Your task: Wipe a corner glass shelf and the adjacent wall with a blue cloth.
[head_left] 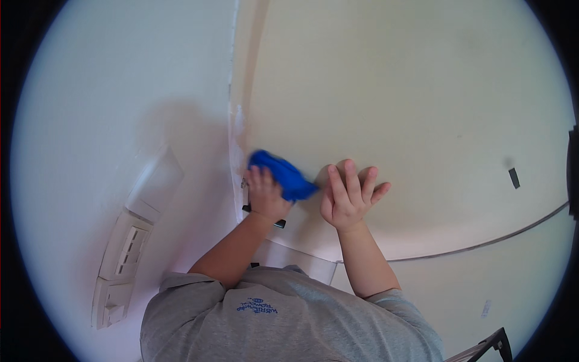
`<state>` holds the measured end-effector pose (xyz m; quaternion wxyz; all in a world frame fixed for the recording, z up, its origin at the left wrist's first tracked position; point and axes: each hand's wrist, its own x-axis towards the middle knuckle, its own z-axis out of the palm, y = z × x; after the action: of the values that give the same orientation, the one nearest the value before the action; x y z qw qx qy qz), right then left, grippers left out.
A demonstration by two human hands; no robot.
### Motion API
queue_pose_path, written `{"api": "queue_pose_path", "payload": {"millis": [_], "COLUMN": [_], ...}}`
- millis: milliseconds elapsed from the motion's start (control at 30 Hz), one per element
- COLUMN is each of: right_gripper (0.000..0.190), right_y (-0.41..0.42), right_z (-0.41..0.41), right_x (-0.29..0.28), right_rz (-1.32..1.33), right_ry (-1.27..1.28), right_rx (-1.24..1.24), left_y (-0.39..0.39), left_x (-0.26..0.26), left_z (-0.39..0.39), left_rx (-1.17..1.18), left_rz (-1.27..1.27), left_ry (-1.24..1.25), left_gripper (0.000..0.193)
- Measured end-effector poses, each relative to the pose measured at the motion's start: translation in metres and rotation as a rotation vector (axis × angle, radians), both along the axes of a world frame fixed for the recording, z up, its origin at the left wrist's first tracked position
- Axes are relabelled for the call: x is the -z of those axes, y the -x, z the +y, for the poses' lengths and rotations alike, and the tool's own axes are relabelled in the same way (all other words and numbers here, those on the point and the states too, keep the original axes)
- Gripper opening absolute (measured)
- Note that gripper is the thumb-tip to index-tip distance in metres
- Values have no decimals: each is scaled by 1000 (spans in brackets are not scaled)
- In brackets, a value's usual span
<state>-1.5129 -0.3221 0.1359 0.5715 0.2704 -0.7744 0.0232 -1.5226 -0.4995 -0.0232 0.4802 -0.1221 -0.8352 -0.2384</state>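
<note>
My left hand (267, 194) presses a crumpled blue cloth (294, 178) against a wide cream panel (407, 99), close to the panel's left edge. Both the cloth and the fingers look slightly blurred. Just right of the cloth, my right hand (350, 199) rests on the same panel with its fingers spread and nothing held. A small black fitting (280, 223) shows partly behind my left wrist; the rest of it is hidden.
Along the left runs a pale wall (113, 90) with white switch and socket plates (126, 251). A whitish patched joint (237, 135) borders the panel. One black strip (514, 178) sits on the panel at right. A dark-framed object (497, 339) stands at lower right.
</note>
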Motion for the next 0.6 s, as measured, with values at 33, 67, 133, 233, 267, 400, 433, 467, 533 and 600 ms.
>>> {"api": "queue_pose_path", "payload": {"millis": [33,67,133,233,267,400,433,467,533,600], "right_gripper": [39,40,39,38,38,39,40,39,38,37], "right_y": [-3,-3,-5,-14,-13,-17,-18,-18,-22,-34], "right_z": [1,0,-1,4,8,25,27,30,40,44], "right_x": [1,1,-1,-5,-7,-12,-11,-10,2,12], "right_rz": [-4,-7,-20,-142,-135,-141,-112,-118,-165,-209], "right_ry": [3,4,6,99,104,124,83,80,87,88], "right_rx": [16,6,-22,-120,-119,-81,-75,-92,-140,-224], "left_y": [0,4,3,7,10,10,11,13,9,1], "left_x": [-7,-15,-39,-85,-101,-152,-158,-158,-143,-115], "left_z": [-4,-9,-10,5,9,41,46,47,45,48], "left_rx": [16,-25,-68,-155,-124,-118,-124,-119,-135,-187], "left_rz": [-4,6,13,45,103,209,273,309,283,265], "left_ry": [3,-149,-292,-267,-264,-196,-172,-195,-175,-152], "left_gripper": [56,58,60,72,65,58,57,55,54,54]}}
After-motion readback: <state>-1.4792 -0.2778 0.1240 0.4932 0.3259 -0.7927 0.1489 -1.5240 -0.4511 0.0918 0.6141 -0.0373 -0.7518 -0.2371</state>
